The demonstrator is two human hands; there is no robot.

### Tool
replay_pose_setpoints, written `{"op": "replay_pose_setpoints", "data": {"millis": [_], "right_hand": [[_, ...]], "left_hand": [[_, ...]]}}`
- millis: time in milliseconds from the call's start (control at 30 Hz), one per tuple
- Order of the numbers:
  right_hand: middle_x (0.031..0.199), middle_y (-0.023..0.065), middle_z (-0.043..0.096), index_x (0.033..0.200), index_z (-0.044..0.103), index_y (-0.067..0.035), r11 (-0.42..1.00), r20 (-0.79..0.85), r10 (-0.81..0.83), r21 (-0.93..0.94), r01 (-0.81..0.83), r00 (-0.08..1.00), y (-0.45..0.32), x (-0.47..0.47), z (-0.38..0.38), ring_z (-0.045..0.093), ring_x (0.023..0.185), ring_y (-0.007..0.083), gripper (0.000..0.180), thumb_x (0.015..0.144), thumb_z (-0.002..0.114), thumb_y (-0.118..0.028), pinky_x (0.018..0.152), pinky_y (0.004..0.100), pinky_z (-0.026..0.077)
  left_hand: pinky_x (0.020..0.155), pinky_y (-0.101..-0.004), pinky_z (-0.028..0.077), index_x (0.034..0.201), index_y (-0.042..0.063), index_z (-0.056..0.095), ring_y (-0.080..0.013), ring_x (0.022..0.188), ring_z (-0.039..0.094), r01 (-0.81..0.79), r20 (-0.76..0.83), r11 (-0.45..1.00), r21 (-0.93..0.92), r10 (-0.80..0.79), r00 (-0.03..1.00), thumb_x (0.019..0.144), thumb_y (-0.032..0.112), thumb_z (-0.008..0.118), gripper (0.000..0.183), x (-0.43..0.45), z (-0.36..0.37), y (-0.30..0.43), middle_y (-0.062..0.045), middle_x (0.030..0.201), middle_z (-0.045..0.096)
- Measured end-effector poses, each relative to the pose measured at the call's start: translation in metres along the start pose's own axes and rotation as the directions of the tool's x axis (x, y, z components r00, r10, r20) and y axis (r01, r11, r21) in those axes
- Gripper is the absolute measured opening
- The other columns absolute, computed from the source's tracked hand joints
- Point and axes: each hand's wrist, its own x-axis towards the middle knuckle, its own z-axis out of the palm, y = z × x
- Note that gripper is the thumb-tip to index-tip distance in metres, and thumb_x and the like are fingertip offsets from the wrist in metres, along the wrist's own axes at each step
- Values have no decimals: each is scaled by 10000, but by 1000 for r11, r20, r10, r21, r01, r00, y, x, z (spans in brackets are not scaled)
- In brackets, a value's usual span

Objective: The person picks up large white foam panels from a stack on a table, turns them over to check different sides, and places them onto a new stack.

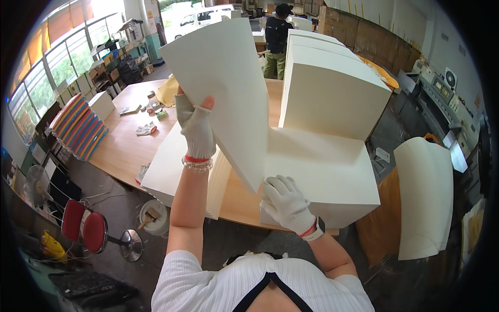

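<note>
My left hand (197, 123), in a white knit glove with bare fingertips, grips the left edge of a thick stack of white paper sheets (230, 89). That stack is tilted up on edge, its lower corner near the right hand. My right hand (286, 201), also gloved, rests at the left front corner of a large paper stack (319, 163) lying flat on the wooden table (121, 146). Its fingers are close to the raised stack's bottom corner; whether they touch it is unclear. Another flat paper stack (167, 169) lies at the left, partly behind my left forearm.
Behind stands a taller paper pile (331, 82). Colored stacks (80, 126), a spare glove (146, 128) and a glass jar (153, 99) sit left. A red stool (94, 232) and a bucket with a brush (154, 218) stand on the floor. A person (277, 41) stands beyond.
</note>
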Motion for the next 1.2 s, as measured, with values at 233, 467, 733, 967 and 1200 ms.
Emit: {"op": "replay_pose_setpoints", "data": {"millis": [233,467,733,967,1200], "right_hand": [[1184,178,621,1136,604,11,999,125,35,-42,-30,992,5,-5,3,608,1086,354,454,792,774,-231,967,466,473],[1434,200,535,1501,375,-18,872,-72,327,409,-271,942,-49,48,62,522,1336,328,788,892,776,-318,1110,426,434],[1412,189,541,1522,365,-19,270,209,545,873,-406,812,-40,84,176,590,1252,329,705,931,710,-190,1050,405,502],[1160,128,675,1404,455,30,-275,692,576,666,-694,436,-30,98,238,663,1059,189,489,969,663,-47,825,316,562],[1082,228,670,1362,524,-28,689,455,440,383,-616,774,-61,86,180,703,950,291,640,885,763,-382,817,386,567]], "left_hand": [[896,-276,529,1435,30,474,-125,1059,620,-19,-62,990,137,27,998,932,7,678,544,51,-17,21,-42,1219,632],[902,-362,524,1411,61,513,-197,1094,600,-528,344,470,708,424,838,921,124,718,535,-38,-1,53,-93,1234,608],[1001,-505,545,1309,26,605,-454,1286,574,-632,561,190,752,321,763,838,64,744,493,-29,12,16,-243,1441,552],[957,-377,570,1344,56,610,-304,1150,673,-323,394,333,886,-175,902,889,8,668,461,-27,-189,24,-134,1351,636],[982,-318,487,1330,56,629,-233,1082,655,400,-345,-39,916,-587,733,919,66,638,411,-66,-363,135,-118,1139,704]]}}
